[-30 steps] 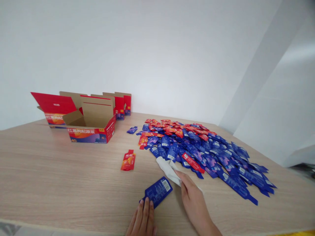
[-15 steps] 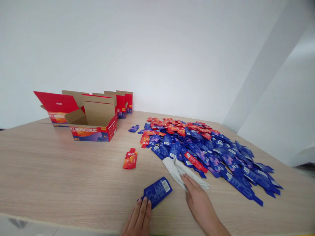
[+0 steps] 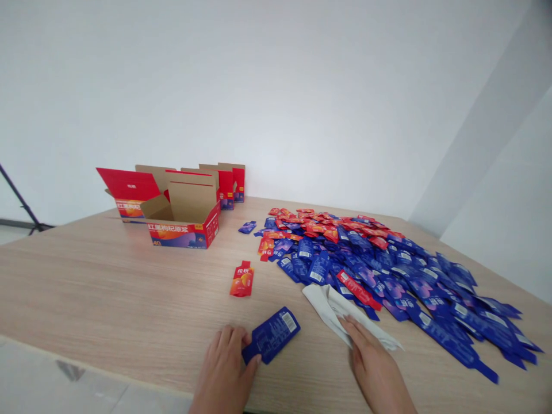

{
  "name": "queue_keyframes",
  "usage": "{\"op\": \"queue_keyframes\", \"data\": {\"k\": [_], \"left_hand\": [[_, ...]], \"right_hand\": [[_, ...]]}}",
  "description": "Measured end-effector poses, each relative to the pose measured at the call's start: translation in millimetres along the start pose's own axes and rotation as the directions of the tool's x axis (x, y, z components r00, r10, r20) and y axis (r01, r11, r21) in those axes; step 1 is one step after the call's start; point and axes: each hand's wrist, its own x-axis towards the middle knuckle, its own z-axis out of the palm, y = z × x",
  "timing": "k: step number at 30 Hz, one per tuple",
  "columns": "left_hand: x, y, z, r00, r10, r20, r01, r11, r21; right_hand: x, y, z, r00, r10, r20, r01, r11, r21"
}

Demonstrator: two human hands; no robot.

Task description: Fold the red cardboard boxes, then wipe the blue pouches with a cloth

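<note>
My left hand [image 3: 224, 368] grips the lower end of a blue foil sachet [image 3: 271, 335], which lies apart from the heap with its barcode side up. My right hand [image 3: 373, 365] presses on a crumpled white cloth [image 3: 345, 319] at the near edge of a large heap of blue and red sachets [image 3: 388, 276]. The cloth's far end touches the heap. An orange-red sachet [image 3: 242, 280] lies alone between my hands and the cardboard boxes.
Several open red-and-cardboard cartons [image 3: 183, 221] stand at the back left of the wooden table [image 3: 107, 276]. A small blue sachet [image 3: 247, 227] lies beside them. A black tripod leg [image 3: 19, 198] shows beyond the table's left side.
My view has swung left, so everything sits further right. My left hand has moved to the sachet's left side, and my right hand has shifted rightward along the cloth.
</note>
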Motion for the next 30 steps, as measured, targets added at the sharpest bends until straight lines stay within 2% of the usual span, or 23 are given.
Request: {"op": "queue_keyframes", "data": {"k": [6,12,15,18,24,27,30], "left_hand": [[1.7,3.4,-7.3,0.995,-0.047,0.089,0.057,0.992,-0.117],[17.0,-11.0,-16.8,0.986,-0.058,0.156,0.110,0.931,-0.349],[30.3,-26.5,-32.0,0.986,-0.038,0.162,0.105,0.896,-0.431],[43.3,-48.6,-59.5,0.984,-0.033,0.176,0.111,0.884,-0.455],[70.9,-99.3,-121.7,0.983,-0.121,0.136,0.161,0.924,-0.347],[89.2,-115.5,-139.8,0.985,-0.149,0.084,0.165,0.957,-0.238],[104.2,-122.4,-148.1,0.987,-0.154,0.035,0.157,0.982,-0.102]], "right_hand": [[-3.1,-1.1,5.0,0.998,0.026,-0.063,-0.021,0.996,0.091],[-5.6,5.6,5.0,0.999,0.020,-0.045,-0.015,0.994,0.110],[-5.1,9.2,5.6,1.000,0.016,-0.027,-0.013,0.996,0.087],[-4.4,10.8,5.9,1.000,0.012,-0.016,-0.011,0.997,0.078],[-4.3,14.8,7.5,0.999,0.014,-0.035,-0.010,0.995,0.096],[-3.9,20.3,10.8,0.999,-0.004,-0.046,0.008,0.995,0.101],[-3.2,26.5,13.4,0.999,-0.010,-0.046,0.015,0.995,0.094]]}}
